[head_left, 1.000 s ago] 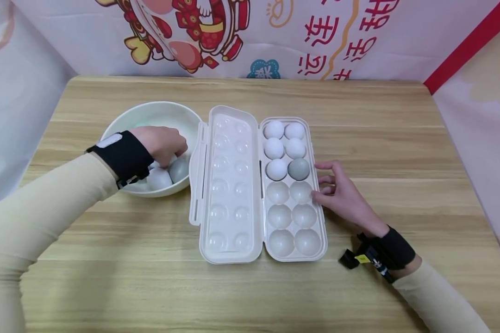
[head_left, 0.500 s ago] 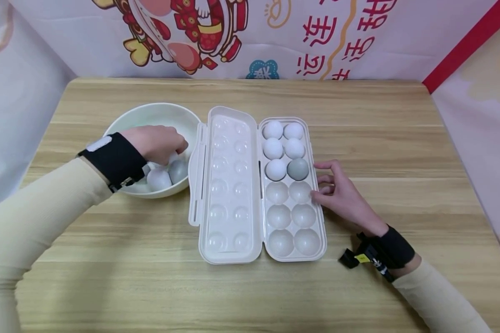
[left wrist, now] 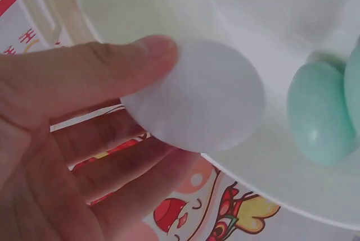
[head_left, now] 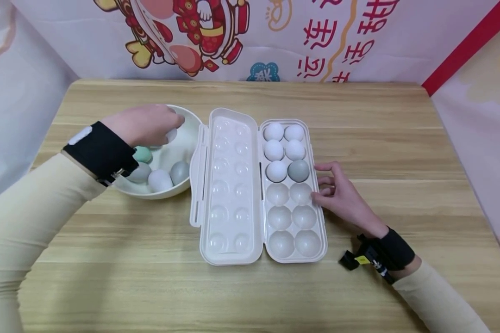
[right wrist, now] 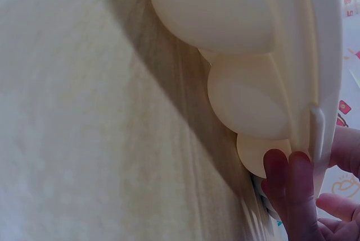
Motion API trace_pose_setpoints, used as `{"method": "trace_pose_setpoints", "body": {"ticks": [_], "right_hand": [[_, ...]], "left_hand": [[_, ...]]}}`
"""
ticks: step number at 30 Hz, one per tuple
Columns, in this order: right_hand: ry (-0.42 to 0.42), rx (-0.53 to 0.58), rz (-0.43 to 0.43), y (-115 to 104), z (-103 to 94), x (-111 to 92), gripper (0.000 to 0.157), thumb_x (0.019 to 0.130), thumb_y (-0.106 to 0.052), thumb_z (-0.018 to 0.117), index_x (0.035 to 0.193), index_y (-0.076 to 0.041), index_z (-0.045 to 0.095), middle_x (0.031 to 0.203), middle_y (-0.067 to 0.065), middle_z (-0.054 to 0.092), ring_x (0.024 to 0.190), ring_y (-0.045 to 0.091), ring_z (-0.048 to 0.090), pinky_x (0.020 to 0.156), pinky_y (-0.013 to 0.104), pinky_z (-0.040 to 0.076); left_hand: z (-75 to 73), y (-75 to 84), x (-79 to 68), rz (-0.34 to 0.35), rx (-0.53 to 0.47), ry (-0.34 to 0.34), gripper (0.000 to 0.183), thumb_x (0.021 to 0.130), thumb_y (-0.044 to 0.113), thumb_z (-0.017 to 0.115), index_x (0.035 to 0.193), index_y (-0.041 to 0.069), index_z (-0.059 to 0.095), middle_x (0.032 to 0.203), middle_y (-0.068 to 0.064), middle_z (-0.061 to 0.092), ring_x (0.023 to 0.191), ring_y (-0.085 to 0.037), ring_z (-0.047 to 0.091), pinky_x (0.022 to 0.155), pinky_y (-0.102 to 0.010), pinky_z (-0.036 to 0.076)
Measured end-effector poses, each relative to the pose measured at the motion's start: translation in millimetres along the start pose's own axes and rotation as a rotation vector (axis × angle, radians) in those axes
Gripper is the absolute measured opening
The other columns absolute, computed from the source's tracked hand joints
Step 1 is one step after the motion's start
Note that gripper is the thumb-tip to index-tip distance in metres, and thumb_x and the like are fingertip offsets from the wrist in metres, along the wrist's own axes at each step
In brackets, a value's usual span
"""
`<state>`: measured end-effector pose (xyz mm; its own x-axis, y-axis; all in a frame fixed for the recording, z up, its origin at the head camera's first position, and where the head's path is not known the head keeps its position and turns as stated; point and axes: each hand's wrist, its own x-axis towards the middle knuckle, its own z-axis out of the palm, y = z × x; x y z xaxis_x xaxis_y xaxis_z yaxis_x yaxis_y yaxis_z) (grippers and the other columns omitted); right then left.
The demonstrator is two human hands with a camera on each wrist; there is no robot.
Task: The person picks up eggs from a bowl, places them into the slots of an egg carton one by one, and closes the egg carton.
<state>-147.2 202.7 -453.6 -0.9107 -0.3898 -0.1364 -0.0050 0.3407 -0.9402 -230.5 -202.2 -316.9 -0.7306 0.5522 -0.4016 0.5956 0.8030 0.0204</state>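
My left hand [head_left: 143,125] is over the cream bowl [head_left: 189,150], pinching a pale egg [left wrist: 208,98] between thumb and fingers. Below it in the bowl lie a mint-green egg [head_left: 143,154], a whitish egg [head_left: 160,181] and a grey egg [head_left: 179,172], among others. To the right, a white plastic egg box [head_left: 231,185] lies open. Its far cups hold several white eggs [head_left: 274,150] and one grey-green egg [head_left: 298,170]; the nearer cups hold none. My right hand [head_left: 343,196] grips the box's right rim, with fingers [right wrist: 302,196] against the outer side.
The egg box's lid half lies flat on the left, its latch flap [head_left: 196,180] right beside the bowl. Everything stands on a wood-grain table [head_left: 250,296]. A printed cloth [head_left: 366,41] hangs behind the table's far edge.
My left hand has risen out of the bowl with a pale egg, moving up and slightly left and uncovering the green egg. My right hand stays at the egg box's rim.
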Motion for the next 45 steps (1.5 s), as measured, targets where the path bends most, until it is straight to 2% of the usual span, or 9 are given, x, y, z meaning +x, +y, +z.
{"method": "trace_pose_setpoints", "body": {"ticks": [3,7,11,14,21,24,34,40,45], "right_hand": [[0.0,0.001,0.002,1,0.1,0,0.06,0.086,0.01,0.062,0.135,0.001,0.029,0.115,0.028,0.058,0.086,0.024,0.064,0.073,0.024,0.053],[0.003,-0.008,0.002,1,0.1,-1,0.06,0.086,0.01,0.062,0.135,0.001,0.029,0.114,0.028,0.058,0.086,0.024,0.064,0.073,0.025,0.053],[0.005,-0.01,-0.005,2,0.2,-1,0.06,0.085,0.011,0.061,0.135,0.002,0.029,0.115,0.028,0.058,0.087,0.024,0.063,0.073,0.025,0.053],[0.003,-0.011,-0.008,2,0.3,-1,0.06,0.085,0.011,0.061,0.135,0.002,0.029,0.115,0.028,0.058,0.087,0.023,0.063,0.073,0.025,0.053],[-0.002,-0.011,-0.008,3,-0.2,-1,0.06,0.086,0.01,0.062,0.136,0.001,0.029,0.115,0.028,0.058,0.087,0.023,0.064,0.073,0.025,0.053],[0.0,-0.01,-0.007,3,-0.3,-1,0.061,0.086,0.01,0.062,0.136,0.001,0.029,0.114,0.027,0.058,0.086,0.023,0.064,0.073,0.025,0.053],[0.002,0.003,-0.013,3,-0.2,1,0.061,0.086,0.01,0.062,0.136,0.001,0.029,0.116,0.028,0.057,0.087,0.023,0.064,0.074,0.025,0.053],[0.003,0.012,-0.013,3,-0.4,0,0.06,0.086,0.01,0.062,0.135,0.002,0.028,0.119,0.029,0.056,0.087,0.023,0.064,0.073,0.025,0.053],[0.003,0.021,-0.013,3,-0.1,0,0.061,0.086,0.011,0.061,0.136,0.002,0.028,0.118,0.029,0.056,0.086,0.022,0.064,0.073,0.025,0.053]], "left_hand": [[-5.0,0.7,-1.3,-0.003,-0.015,0.051,0.029,0.083,-0.006,0.066,0.112,-0.009,0.059,0.092,-0.021,0.061,0.077,-0.03,0.056,0.073,-0.043,0.052],[-13.4,2.8,-1.1,-0.044,-0.019,0.113,0.03,0.083,-0.011,0.058,0.114,-0.012,0.057,0.097,-0.026,0.061,0.079,-0.034,0.056,0.075,-0.047,0.052],[-19.6,8.3,0.3,-0.088,0.008,0.192,0.023,0.084,-0.013,0.055,0.107,-0.012,0.057,0.089,-0.023,0.057,0.075,-0.035,0.052,0.067,-0.045,0.051],[-22.4,12.9,1.9,-0.098,0.02,0.229,0.023,0.084,-0.013,0.053,0.106,-0.013,0.056,0.09,-0.024,0.055,0.075,-0.035,0.051,0.065,-0.044,0.049],[-29.9,21.3,8.0,-0.09,0.032,0.214,0.031,0.087,-0.012,0.052,0.117,-0.015,0.053,0.1,-0.029,0.055,0.079,-0.037,0.052,0.07,-0.048,0.051],[-31.7,24.5,9.4,-0.08,0.029,0.217,0.029,0.087,-0.011,0.052,0.116,-0.014,0.053,0.1,-0.028,0.055,0.08,-0.037,0.052,0.07,-0.047,0.05],[-38.0,42.3,13.5,-0.018,0.017,0.274,0.033,0.088,-0.009,0.055,0.12,-0.013,0.051,0.106,-0.029,0.056,0.085,-0.04,0.055,0.077,-0.049,0.051],[-37.3,53.3,21.6,0.008,-0.003,0.29,0.039,0.088,-0.005,0.061,0.124,-0.011,0.049,0.112,-0.028,0.056,0.089,-0.04,0.057,0.083,-0.049,0.051],[-39.1,63.0,28.6,0.034,-0.008,0.311,0.041,0.088,-0.002,0.063,0.126,-0.008,0.048,0.113,-0.026,0.055,0.089,-0.037,0.056,0.083,-0.047,0.051]]}}
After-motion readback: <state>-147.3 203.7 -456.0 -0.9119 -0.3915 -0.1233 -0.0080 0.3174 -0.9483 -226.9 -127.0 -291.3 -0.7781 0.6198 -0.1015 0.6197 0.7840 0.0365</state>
